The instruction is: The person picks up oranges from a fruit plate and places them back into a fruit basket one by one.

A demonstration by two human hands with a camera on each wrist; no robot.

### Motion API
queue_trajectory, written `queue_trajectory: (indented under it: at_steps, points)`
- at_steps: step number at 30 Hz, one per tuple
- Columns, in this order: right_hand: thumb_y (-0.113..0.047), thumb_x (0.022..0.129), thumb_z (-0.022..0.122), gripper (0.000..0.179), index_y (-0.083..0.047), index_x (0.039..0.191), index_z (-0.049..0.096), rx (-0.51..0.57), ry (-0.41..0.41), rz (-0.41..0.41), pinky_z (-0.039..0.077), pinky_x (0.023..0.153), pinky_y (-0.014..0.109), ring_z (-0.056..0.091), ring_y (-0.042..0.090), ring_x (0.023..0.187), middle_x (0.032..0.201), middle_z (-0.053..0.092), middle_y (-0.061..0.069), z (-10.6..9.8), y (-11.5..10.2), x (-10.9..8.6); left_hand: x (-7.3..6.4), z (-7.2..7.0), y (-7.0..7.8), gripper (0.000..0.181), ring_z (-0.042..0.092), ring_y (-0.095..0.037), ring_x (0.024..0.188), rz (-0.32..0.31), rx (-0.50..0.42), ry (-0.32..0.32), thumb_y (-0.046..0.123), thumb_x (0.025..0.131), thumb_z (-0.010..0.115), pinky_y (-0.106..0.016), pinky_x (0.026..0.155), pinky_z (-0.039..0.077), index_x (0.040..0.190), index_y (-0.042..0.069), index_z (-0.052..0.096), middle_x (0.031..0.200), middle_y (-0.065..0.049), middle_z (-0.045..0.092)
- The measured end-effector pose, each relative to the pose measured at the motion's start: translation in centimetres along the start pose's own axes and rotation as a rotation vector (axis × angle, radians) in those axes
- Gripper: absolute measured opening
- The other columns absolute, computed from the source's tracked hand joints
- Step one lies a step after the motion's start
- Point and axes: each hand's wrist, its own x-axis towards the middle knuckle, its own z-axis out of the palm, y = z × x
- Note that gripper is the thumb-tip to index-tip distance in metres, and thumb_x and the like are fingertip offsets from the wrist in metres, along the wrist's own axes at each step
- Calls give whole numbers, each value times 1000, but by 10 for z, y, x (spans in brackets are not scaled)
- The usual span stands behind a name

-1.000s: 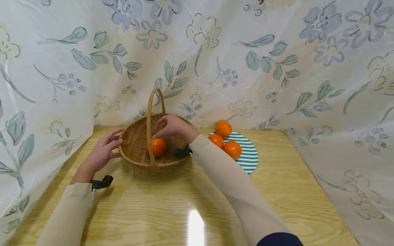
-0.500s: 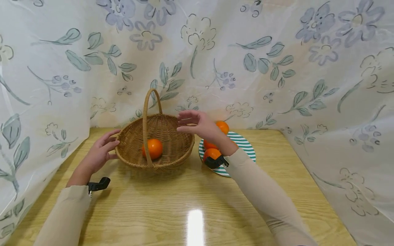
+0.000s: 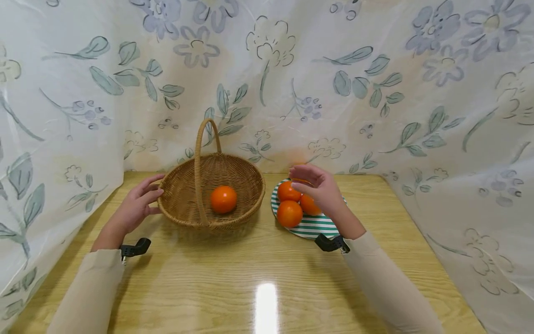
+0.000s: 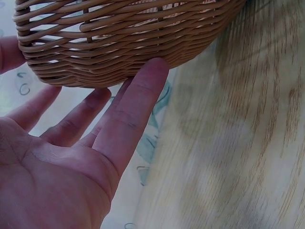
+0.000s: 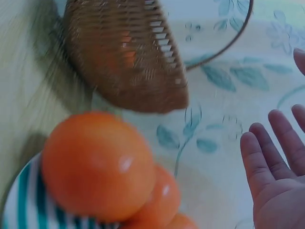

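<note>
In the head view, the left hand (image 3: 139,204) touches the left side of a wicker basket (image 3: 244,215) with spread fingers. The left wrist view shows its nearly straight fingers (image 4: 136,107) against the woven wall (image 4: 124,52). One orange (image 3: 224,199) lies inside the basket, just right of the arched handle (image 3: 198,181). Over a green-and-white striped plate (image 3: 317,227), the right hand (image 3: 323,190) hovers with loosely bent fingers and holds nothing. Several oranges sit on that plate, among them a front one (image 3: 289,214) and one behind it (image 3: 288,191); the hand hides part of the group.
A pale wooden table (image 3: 200,283) carries the basket at left and the plate to its right. Floral cloth (image 3: 267,83) hangs behind the table and along both sides. Each wrist wears a small black camera, such as the right one (image 3: 329,242).
The right hand has left the orange in the basket and moved right to above the plate. That orange has rolled rightward past the handle. The left hand has stayed on the basket.
</note>
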Motion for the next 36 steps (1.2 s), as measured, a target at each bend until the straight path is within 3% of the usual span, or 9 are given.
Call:
queue_trajectory:
  at_steps: [7, 15, 24, 28, 32, 36]
  points:
    - [-13, 93, 77, 47, -3, 136, 61, -4, 124, -28, 52, 104, 22, 62, 25, 127, 138, 63, 17, -25, 30, -28, 2, -1, 0, 55, 65, -10, 111, 3, -3, -9, 20, 109, 51, -32, 79, 64, 160, 14, 30, 135, -8, 47]
    - [-6, 91, 78, 52, 5, 138, 58, 42, 273, -39, 45, 112, 34, 62, 13, 126, 137, 64, 11, -34, 55, -53, 3, -5, -2, 55, 64, -11, 112, 14, -10, -27, 19, 109, 52, -32, 79, 64, 159, 13, 31, 136, -9, 46]
    - [-8, 91, 78, 60, 7, 143, 51, -75, 235, 53, 32, 123, 53, 48, 26, 140, 151, 49, 22, -35, 74, -61, -1, -10, -4, 57, 64, -9, 113, 15, 11, -42, 21, 109, 51, -32, 79, 64, 161, 14, 28, 137, -7, 45]
    - [-10, 91, 79, 66, 4, 147, 47, -89, 209, 114, 30, 125, 52, 40, 33, 146, 154, 45, 20, -37, 80, -60, -1, -10, -3, 58, 64, -9, 113, 10, 20, -43, 22, 109, 51, -32, 79, 63, 161, 15, 28, 138, -6, 44]
    - [-16, 89, 82, 71, -2, 150, 47, -125, 182, 163, 33, 124, 49, 40, 29, 145, 157, 43, 18, -38, 87, -59, -2, -10, -3, 58, 64, -9, 113, 5, 30, -41, 22, 109, 51, -32, 79, 63, 161, 15, 28, 138, -7, 44]
    - [-23, 89, 83, 76, -7, 152, 45, -169, 156, 190, 43, 118, 32, 43, 26, 141, 157, 43, 14, -38, 91, -58, -2, -10, -2, 58, 64, -9, 112, 5, 33, -41, 22, 109, 51, -32, 79, 63, 161, 15, 28, 138, -7, 44]
